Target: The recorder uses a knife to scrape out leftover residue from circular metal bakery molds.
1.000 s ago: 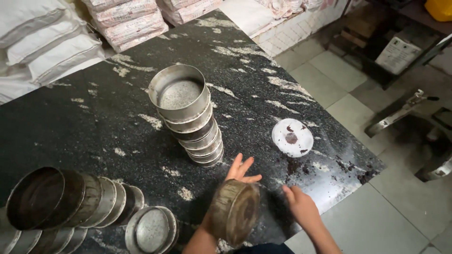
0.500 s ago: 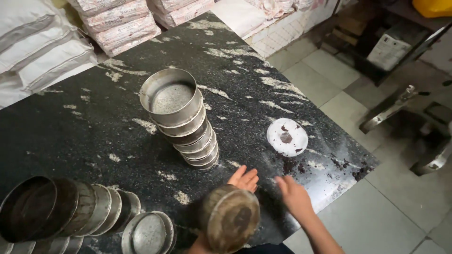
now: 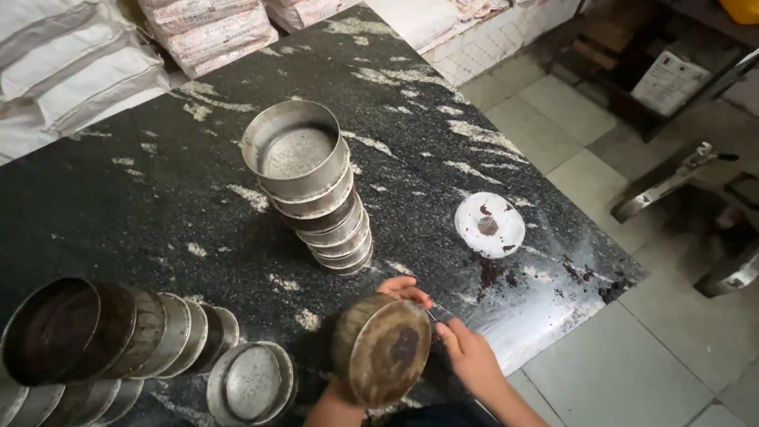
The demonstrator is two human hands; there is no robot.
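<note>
- the left hand (image 3: 403, 290) is mostly hidden behind the round metal tin (image 3: 383, 349) it holds; only fingertips show.
- both forearms are cut off by the bottom edge.
- the row of tins lying on their sides (image 3: 95, 336) runs out of the left and bottom edges.
- whatever the right hand (image 3: 472, 356) pinches is too small to tell.

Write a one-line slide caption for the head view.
Left hand steadies a tilted round metal tin on the black stone counter, right hand at its rim, beside stacked tins.
</note>
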